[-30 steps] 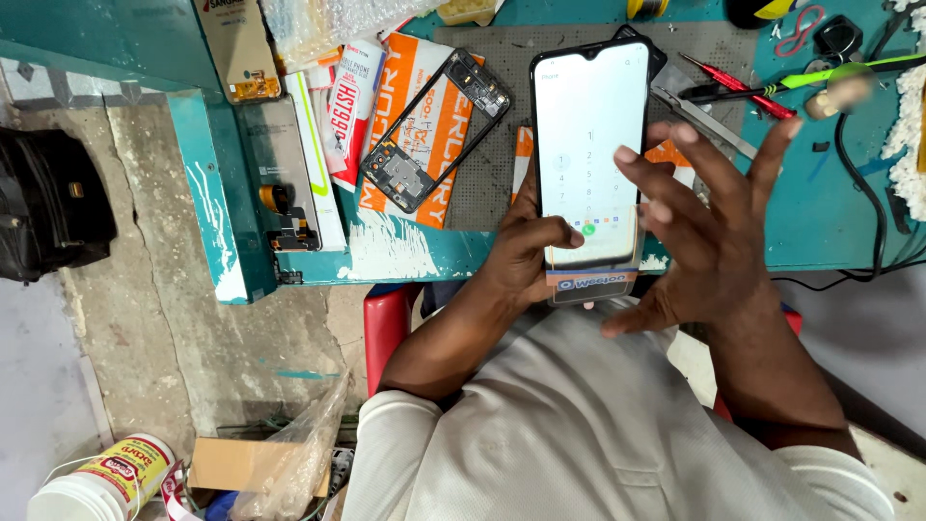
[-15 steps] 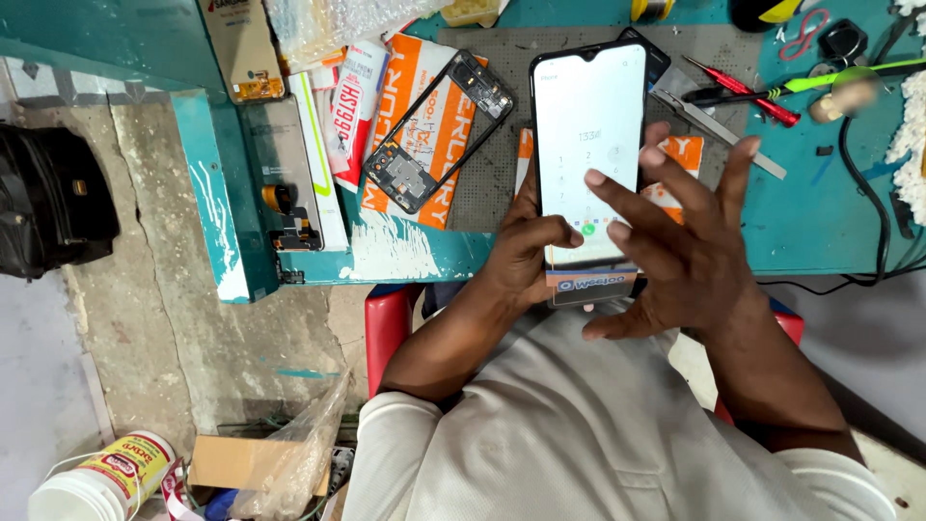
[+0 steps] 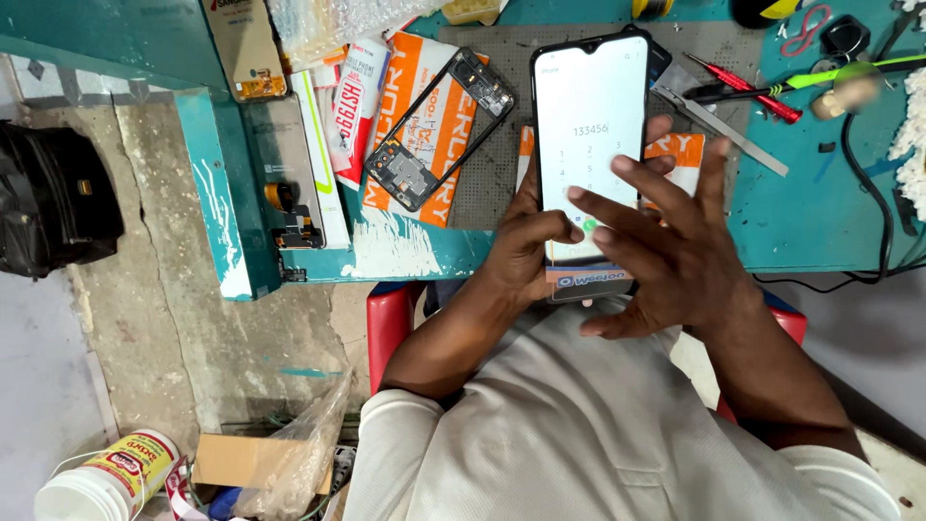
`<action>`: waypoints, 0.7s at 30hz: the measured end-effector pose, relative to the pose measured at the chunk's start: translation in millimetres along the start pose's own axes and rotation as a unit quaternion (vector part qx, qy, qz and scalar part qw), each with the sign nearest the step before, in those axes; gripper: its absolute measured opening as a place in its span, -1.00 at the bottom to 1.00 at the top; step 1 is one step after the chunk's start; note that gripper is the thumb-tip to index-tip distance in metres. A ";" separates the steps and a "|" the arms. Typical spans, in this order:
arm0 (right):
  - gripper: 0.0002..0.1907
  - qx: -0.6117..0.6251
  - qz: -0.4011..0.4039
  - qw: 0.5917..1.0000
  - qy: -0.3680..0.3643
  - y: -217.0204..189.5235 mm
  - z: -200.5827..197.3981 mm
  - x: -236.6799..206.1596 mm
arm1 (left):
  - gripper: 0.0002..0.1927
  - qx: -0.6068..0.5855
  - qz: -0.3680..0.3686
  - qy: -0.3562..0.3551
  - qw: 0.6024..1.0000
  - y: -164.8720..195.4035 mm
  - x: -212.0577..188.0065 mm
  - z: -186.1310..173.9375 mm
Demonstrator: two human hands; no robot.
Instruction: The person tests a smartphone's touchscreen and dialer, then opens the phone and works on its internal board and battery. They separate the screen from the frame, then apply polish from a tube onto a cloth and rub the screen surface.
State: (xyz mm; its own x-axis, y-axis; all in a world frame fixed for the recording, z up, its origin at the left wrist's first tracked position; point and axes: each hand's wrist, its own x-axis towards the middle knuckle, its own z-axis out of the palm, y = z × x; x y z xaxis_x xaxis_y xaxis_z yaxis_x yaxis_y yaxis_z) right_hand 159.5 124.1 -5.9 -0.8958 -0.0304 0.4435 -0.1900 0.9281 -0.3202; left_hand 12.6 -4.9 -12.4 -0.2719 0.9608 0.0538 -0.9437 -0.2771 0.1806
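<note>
gripping the slim black glass-faced lit smartphone point(image 3: 590, 145) by its lower edges, the left hand point(image 3: 526, 246) is closing around something likely light, slick and fragile, while the right hand point(image 3: 675, 256) is hovering open-fingered, tapping its screen.

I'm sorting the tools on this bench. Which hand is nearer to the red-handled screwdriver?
Right. The right hand is over the lit phone, just below and left of the red-handled screwdriver; the left hand grips the phone's far side.

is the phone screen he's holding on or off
On. The phone glows white with a dial pad showing, held upright by the left hand while the right hand fingers touch its lower part.
</note>
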 end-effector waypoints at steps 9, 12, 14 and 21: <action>-0.05 -0.009 -0.013 0.995 0.097 4.8 0.3 -2.9 | -0.02 -0.003 0.013 0.010 1.000 -1.5 1.0 -2.0; -0.09 0.015 -0.022 0.999 0.043 0.3 1.9 0.9 | 0.02 0.014 -0.006 0.010 1.000 -0.9 0.2 -0.4; -0.11 0.026 -0.022 0.996 0.083 2.3 -0.8 3.8 | -0.02 0.012 0.013 -0.006 1.000 -1.0 1.8 0.3; -0.06 0.012 -0.013 0.992 0.126 8.6 -3.3 -2.5 | -0.02 0.018 0.006 0.026 0.999 2.8 0.9 2.6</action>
State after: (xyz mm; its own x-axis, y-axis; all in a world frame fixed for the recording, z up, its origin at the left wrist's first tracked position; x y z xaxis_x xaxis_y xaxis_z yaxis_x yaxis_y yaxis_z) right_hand 161.4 133.3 -7.0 -0.7623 0.0427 0.6458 -0.2240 0.9188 -0.3251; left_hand 10.2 -4.8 -9.3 -0.2944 0.9557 0.0044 -0.9331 -0.2885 0.2145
